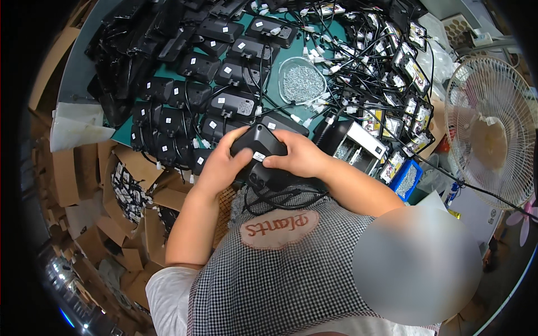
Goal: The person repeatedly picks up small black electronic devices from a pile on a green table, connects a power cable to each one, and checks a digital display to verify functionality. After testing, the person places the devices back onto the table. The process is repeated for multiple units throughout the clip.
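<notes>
Between my two hands is a black plastic housing (259,138) with a small white label and a black cable hanging from its near end. My left hand (228,158) grips its left side, thumb on top by the label. On the right side my right hand (297,154) holds it, thumb also near the label. The fingers underneath are hidden. Just beyond my hands, similar black housings (234,103) with white labels and cables lie in rows on the green mat. A clear dish (303,82) full of small metal screws stands past them.
Tangled black cables with white connectors (358,61) and open units with labelled boards (414,73) cover the right side. A screw-feeding box (358,147) and a blue tray of screws (406,180) stand near my right arm. A fan (490,131) is far right; cardboard boxes (126,246) sit lower left.
</notes>
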`<move>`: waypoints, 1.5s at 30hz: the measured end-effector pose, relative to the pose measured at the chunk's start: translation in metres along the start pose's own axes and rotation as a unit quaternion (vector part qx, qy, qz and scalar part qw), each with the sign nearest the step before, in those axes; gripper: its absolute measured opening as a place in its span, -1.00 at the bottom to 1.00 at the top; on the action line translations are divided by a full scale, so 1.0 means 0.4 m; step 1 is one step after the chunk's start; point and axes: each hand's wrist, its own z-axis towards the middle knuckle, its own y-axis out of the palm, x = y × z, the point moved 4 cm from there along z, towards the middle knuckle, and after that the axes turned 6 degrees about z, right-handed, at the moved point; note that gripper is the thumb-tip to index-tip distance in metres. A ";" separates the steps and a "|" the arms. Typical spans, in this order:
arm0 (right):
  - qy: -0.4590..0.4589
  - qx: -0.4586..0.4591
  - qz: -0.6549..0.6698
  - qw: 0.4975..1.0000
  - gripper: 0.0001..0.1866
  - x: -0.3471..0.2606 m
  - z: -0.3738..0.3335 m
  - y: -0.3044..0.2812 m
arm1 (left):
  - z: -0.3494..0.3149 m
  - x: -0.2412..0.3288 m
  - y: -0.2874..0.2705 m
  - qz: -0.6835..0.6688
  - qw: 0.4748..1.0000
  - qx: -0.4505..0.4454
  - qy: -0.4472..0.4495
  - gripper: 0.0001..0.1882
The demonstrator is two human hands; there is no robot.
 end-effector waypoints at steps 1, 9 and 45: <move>0.009 -0.017 0.018 1.000 -0.51 0.016 0.020 -0.002 | 0.014 -0.005 -0.001 0.077 0.997 0.016 -0.009 -0.46; 0.024 0.300 -0.295 0.907 -0.66 0.056 0.238 -0.401 | 0.038 -0.035 -0.040 0.016 0.997 0.073 -0.016 -0.43; 0.143 0.248 -0.508 0.813 -0.70 0.129 0.487 -0.796 | 0.198 -0.024 -0.075 -0.016 0.994 0.100 -0.038 -0.50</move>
